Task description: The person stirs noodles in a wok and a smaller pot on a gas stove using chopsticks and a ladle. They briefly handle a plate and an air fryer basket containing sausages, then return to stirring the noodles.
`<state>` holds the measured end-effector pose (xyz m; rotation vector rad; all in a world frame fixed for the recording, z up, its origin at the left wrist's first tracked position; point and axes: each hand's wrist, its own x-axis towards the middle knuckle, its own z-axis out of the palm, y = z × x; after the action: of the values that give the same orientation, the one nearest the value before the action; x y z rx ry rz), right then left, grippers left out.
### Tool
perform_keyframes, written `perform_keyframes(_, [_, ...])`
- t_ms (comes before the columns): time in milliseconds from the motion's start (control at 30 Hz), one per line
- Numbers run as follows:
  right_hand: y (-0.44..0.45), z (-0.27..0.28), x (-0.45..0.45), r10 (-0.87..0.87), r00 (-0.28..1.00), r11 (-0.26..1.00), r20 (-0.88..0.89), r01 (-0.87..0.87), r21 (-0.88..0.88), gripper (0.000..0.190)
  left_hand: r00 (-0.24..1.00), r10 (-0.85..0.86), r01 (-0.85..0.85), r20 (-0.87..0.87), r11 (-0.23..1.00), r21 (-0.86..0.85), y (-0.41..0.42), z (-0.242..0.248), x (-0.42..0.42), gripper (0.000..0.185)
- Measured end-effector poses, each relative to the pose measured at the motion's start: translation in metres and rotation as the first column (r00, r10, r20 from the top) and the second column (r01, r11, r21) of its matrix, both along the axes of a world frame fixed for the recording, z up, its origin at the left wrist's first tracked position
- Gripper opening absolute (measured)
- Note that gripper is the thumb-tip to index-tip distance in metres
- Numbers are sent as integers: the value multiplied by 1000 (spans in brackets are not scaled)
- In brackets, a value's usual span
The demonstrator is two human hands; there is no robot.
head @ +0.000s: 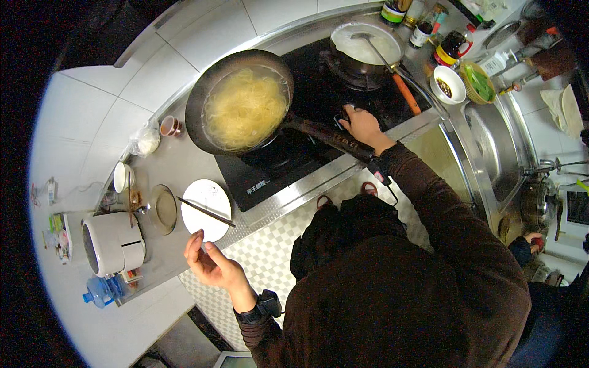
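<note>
My right hand (361, 125) reaches over the black gas cooktop (257, 184), its fingers at a control knob near the middle; whether they grip it cannot be told. Beside it runs the long handle of a wok (195, 106), which holds noodles (246, 108) in liquid on the left burner. My left hand (214, 264) is raised, empty, fingers apart, near a white plate (202, 191). A pair of dark chopsticks (207, 212) lies across that plate. On the far burner a pot (338, 55) of whitish liquid has a ladle (406, 94) with an orange handle resting in it.
Sauce bottles (448, 47), a white bowl of dark sauce (455, 83) and a basket of greens (479, 83) stand right of the cooktop, by a sink (492, 142). Left are a glass plate (163, 209), a rice cooker (110, 244) and a small cup (170, 126). Another person's hand (534, 243) shows far right.
</note>
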<state>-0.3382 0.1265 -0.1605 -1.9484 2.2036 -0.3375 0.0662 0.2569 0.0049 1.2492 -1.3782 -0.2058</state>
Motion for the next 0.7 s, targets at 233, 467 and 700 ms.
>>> perform_keyframes(233, [-2,-6,-3,39,999,999,18,-39,26,39,1000,8,-8,-25,1000,-7,2,-4,0,15])
perform_keyframes(467, [-3,-11,-4,45,999,999,12,-45,9,39,999,-37,37,-30,999,-18,-4,-3,-8,15])
perform_keyframes(700, [-1,-8,-4,62,998,998,25,-62,-4,39,998,-57,56,-14,998,-17,-7,-2,-11,14])
